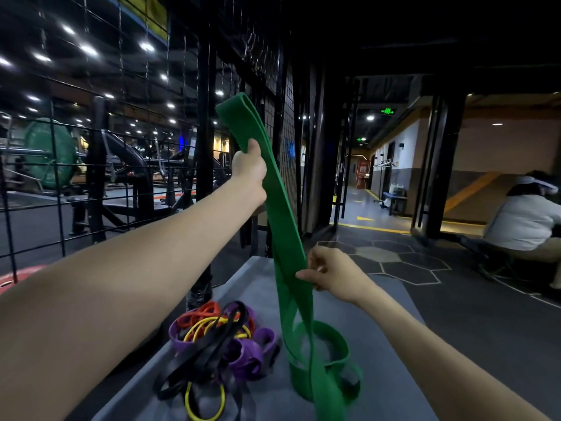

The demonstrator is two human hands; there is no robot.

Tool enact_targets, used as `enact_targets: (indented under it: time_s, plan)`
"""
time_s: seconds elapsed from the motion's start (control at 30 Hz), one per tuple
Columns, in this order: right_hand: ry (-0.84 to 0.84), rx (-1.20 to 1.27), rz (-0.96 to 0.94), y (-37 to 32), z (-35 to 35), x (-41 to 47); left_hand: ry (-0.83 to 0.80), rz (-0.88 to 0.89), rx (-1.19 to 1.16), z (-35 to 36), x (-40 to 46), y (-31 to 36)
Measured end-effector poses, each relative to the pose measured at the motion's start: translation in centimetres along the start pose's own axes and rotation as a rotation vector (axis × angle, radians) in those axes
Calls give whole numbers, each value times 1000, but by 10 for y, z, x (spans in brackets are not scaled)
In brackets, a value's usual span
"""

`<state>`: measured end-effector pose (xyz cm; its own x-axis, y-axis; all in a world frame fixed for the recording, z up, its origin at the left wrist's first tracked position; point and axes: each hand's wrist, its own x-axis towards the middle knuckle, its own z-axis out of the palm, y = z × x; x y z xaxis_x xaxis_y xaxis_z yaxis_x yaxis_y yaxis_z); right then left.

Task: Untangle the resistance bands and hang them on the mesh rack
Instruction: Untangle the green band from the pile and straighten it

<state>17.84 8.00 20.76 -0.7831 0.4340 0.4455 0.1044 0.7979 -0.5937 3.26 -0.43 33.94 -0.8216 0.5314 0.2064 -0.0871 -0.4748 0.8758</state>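
A wide green resistance band (280, 214) is stretched up in front of the black mesh rack (267, 74). My left hand (249, 168) grips it near its folded top end, raised high. Lower down, my right hand (331, 273) pinches the same band from the right at mid-length. The band's lower part coils on the grey table (379, 344). Left of it lies a tangled pile of purple, black, yellow and red bands (218, 344).
The mesh rack runs from the left edge to the centre behind the table. Gym machines (121, 165) stand beyond the mesh. A seated person (525, 220) is at the right, by a corridor opening (364, 177).
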Motion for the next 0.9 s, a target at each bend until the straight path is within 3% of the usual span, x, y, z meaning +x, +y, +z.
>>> enact_targets:
  time_s: [0.1, 0.2, 0.27, 0.63, 0.9]
  plan:
    - [70, -105, -6, 5, -9, -7, 30, -4, 48, -3, 0, -6]
    - [-29, 274, -1, 5, -18, -16, 53, -13, 17, -2, 0, -8]
    - [-84, 386, 20, 2, -16, -21, 51, -23, -19, 1, -3, -6]
    - [280, 104, 86, 21, 13, -2, -36, -50, 18, 2, -8, 4]
    - [243, -172, 42, 31, 27, 0, -107, -47, -10, -3, -10, 9]
